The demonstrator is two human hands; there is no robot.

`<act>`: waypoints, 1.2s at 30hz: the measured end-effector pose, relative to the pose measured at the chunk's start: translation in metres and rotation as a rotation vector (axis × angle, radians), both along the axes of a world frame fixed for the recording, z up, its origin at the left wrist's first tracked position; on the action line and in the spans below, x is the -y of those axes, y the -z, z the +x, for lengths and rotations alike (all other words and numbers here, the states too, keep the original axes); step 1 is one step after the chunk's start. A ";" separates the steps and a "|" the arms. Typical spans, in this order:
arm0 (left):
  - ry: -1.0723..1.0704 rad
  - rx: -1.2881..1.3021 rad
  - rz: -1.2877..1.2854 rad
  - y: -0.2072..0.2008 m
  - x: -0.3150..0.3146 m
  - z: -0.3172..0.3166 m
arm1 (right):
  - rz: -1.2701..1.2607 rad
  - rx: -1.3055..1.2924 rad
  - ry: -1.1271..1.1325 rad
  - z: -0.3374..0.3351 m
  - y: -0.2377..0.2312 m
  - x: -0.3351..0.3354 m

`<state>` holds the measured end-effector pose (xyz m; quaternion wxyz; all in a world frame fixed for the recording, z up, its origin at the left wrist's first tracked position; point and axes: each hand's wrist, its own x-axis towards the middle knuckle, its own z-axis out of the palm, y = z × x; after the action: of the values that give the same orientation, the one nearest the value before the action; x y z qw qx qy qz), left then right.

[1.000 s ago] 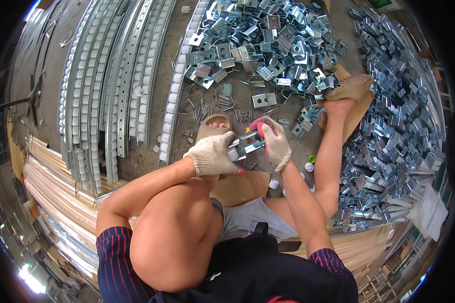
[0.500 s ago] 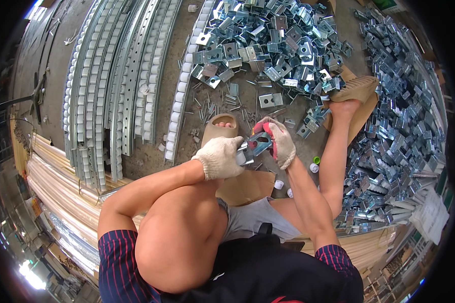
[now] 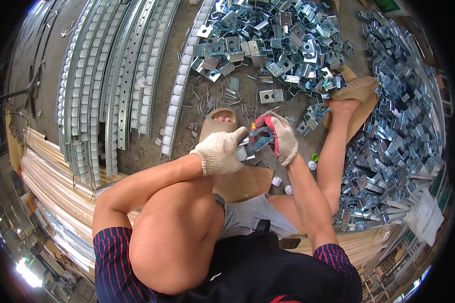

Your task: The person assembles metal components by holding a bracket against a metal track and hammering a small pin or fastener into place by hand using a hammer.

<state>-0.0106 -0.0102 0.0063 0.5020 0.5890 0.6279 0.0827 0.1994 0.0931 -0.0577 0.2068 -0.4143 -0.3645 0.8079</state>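
Together, two gloved hands grip one bent metal bracket (image 3: 258, 139) just above the person's knee.

Closer in, the left hand (image 3: 218, 151), in a white knit glove, is clenched round the bracket's near end, and the right hand (image 3: 280, 137), in a white glove with red-coated fingers (image 3: 268, 121), curls over its far end from two o'clock; what sits between bracket and palms is hidden. No bin or box shows: the loose stock lies heaped on the bare floor, one pile of shiny brackets (image 3: 268, 35) at twelve o'clock and a second heap (image 3: 404, 121) at three o'clock. Long perforated steel rails (image 3: 116, 76) lie side by side at ten o'clock. A sandalled foot (image 3: 218, 122) rests just beyond the hands, and small bottle caps (image 3: 312, 164) lie by the right forearm near a sheet of cardboard (image 3: 247, 183).
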 end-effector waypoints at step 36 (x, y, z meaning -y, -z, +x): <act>-0.149 -0.538 0.189 0.067 -0.010 -0.006 | 0.670 1.298 -0.321 0.084 0.052 0.037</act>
<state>-0.0163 -0.0006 -0.0607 0.2527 0.5863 0.7695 0.0182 0.2830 0.0559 -0.1092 -0.0554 -0.6643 -0.6959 0.2673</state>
